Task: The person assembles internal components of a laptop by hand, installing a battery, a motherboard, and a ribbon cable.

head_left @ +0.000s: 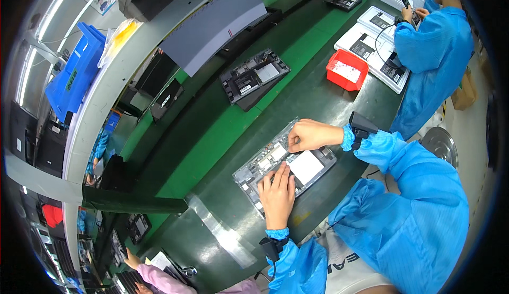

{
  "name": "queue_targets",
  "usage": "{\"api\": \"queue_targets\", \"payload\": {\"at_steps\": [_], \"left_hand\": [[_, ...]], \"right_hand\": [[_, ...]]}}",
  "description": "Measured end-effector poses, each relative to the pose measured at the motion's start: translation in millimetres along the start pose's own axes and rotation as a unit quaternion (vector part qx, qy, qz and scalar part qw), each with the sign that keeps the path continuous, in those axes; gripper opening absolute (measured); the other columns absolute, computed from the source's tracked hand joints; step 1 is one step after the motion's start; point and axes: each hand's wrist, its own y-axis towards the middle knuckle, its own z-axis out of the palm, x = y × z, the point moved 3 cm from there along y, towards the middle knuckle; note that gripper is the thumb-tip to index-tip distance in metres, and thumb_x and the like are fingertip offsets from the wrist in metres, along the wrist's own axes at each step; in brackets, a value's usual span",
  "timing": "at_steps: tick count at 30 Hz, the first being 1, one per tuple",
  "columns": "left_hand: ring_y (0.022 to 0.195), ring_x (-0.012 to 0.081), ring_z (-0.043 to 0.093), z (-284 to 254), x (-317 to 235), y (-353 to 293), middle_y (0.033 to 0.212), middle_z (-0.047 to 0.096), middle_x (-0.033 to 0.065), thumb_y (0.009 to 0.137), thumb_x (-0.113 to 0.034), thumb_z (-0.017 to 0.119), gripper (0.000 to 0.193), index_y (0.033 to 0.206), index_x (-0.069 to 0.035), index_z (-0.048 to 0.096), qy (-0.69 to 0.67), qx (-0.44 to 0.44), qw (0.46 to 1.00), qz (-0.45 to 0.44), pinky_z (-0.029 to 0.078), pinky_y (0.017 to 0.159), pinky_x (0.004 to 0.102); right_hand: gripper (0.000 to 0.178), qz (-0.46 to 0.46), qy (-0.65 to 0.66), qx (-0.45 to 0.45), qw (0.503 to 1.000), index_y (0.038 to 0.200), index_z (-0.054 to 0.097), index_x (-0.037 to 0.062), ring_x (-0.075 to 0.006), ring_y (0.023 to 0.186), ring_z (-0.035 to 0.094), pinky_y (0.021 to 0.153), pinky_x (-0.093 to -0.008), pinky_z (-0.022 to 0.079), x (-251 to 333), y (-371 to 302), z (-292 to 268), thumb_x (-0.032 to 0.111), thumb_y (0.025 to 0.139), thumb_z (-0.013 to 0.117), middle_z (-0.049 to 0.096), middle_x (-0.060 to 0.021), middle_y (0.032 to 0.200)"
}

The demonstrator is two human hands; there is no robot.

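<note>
On the green bench in front of me lies an opened laptop base [245,177], its circuit board and inner parts uncovered. A white-labelled battery [306,166] fills the part of it nearest me. My left hand [277,196] rests palm down on the base beside the battery, fingers stretched out. Over the board's far right side, my right hand [313,136] is closed with its fingertips pressed together and pointing down. Whatever those fingertips may hold is hidden. Both wrists carry a black strapped-on device over blue sleeves.
Beyond sits another opened laptop base [254,76] on the green strip. A red bin [339,80] of small white pieces stands at right, beside white trays [389,79] and a blue-clad co-worker [435,44]. Clear plastic [222,233] lies left; a pink-sleeved arm [159,279] works lower left.
</note>
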Motion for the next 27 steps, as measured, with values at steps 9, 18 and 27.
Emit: {"api": "queue_targets", "payload": {"at_steps": [9,18,27], "left_hand": [[0.112,0.0273,0.062,-3.7,-5.2,2.7,0.133,0.072,0.0002,0.095,-0.016,0.073,0.028,0.122,-0.007,0.075,0.004,0.008,1.0,0.002,0.046,0.097,0.041],[0.112,0.0282,0.063,-4.5,-7.5,3.6,0.133,0.072,0.0002,0.096,-0.015,0.072,0.028,0.122,-0.007,0.075,0.01,0.015,1.0,-0.005,0.046,0.097,0.0415],[0.113,0.0283,0.062,-6.2,-11.6,5.9,0.135,0.072,0.0003,0.096,-0.016,0.071,0.028,0.123,-0.008,0.075,0.018,0.021,1.0,-0.007,0.046,0.096,0.0411]], "right_hand": [[0.027,0.017,0.001,0.01,1.0,0.09,0.079,-0.0038,-0.0307,0.072,0.073,0.072,-0.0404,0.057,1.5,-1.3,-3.3,0.023,0.086,0.077,0.075,-0.0184,0.076],[0.027,0.011,0.006,0.028,1.0,0.088,0.079,-0.0039,-0.0312,0.072,0.074,0.071,-0.0404,0.056,-2.9,2.6,-1.5,0.023,0.086,0.076,0.075,-0.0198,0.076],[0.025,0.005,0.015,0.002,1.0,0.089,0.079,-0.004,-0.0318,0.071,0.073,0.071,-0.0412,0.056,-4.5,-1.1,-1.9,0.02,0.084,0.075,0.074,-0.0204,0.075]]}}
